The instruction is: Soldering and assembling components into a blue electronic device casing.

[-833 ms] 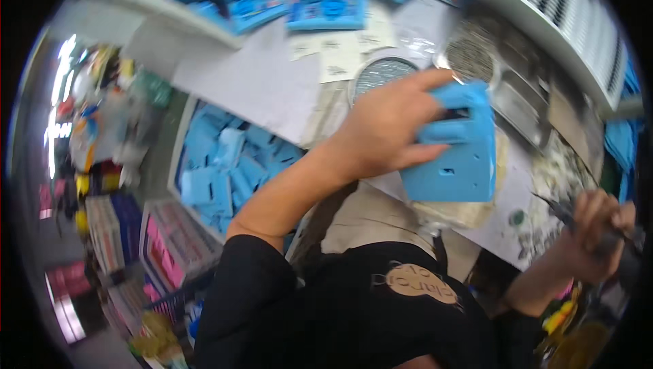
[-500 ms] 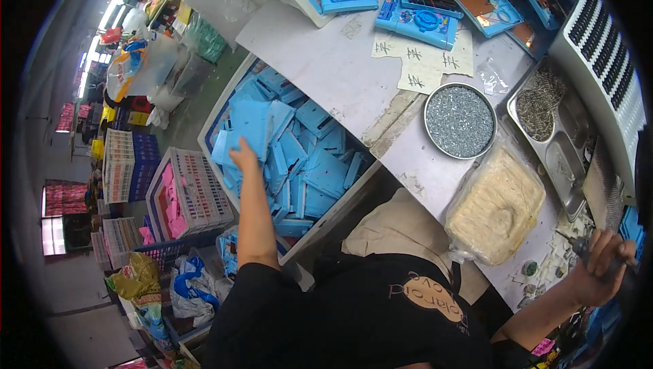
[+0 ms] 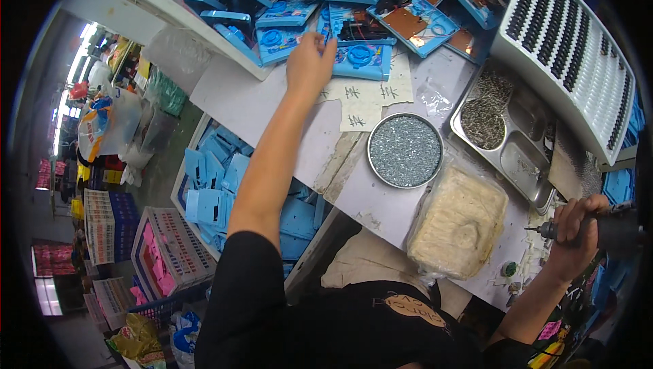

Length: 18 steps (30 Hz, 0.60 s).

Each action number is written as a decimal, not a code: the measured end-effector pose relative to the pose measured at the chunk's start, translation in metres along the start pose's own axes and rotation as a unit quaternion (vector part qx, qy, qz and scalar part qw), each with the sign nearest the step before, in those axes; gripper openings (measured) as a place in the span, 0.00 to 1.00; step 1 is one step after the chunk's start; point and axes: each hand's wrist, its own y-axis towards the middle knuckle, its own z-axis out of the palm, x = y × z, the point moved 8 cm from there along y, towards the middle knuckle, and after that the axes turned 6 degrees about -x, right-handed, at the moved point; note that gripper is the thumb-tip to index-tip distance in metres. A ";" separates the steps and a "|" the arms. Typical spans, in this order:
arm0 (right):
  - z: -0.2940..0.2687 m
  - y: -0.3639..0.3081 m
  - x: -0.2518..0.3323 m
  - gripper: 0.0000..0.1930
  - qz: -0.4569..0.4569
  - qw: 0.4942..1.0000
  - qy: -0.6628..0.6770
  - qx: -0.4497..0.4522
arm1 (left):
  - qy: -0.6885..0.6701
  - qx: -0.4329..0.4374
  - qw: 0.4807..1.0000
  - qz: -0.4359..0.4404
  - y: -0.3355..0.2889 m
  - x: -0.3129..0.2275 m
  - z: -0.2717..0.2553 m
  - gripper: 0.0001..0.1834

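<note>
My left hand (image 3: pixel 311 66) reaches to the back of the table, its fingers closed at the left edge of a blue plastic case (image 3: pixel 364 61) with a round ring on it. Dark parts and wires show in the open case half just behind; the fingertips are partly hidden. At the right, my right hand (image 3: pixel 575 236) is wrapped round a dark electric screwdriver (image 3: pixel 615 231), its thin bit pointing left. Below my left forearm, a bin (image 3: pixel 318 246) on the floor side holds many blue plastic shells (image 3: pixel 211 206).
A round tin of small screws (image 3: pixel 405 150), a wrapped beige block (image 3: pixel 459 223) and a metal compartment tray (image 3: pixel 524 158) stand on the table. A white rack with black pieces (image 3: pixel 564 49) leans at the right. More blue cases (image 3: pixel 422 22) pile up behind.
My left hand has left the blue shell in the bin and moved up and right to the cases on the table. The view has shifted; my right hand still holds the screwdriver.
</note>
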 end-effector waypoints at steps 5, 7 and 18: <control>-0.014 -0.004 0.006 0.18 -0.006 1.000 -0.018 -0.021 | -0.057 0.204 0.938 -0.273 0.078 0.018 0.081 0.51; -0.014 -0.006 0.004 0.18 0.000 1.000 -0.012 -0.022 | -0.057 0.196 0.941 -0.269 0.082 0.031 0.101 0.51; -0.020 0.001 0.010 0.19 0.030 0.999 -0.031 -0.010 | -0.408 -0.057 0.829 -0.379 0.033 0.036 0.026 0.28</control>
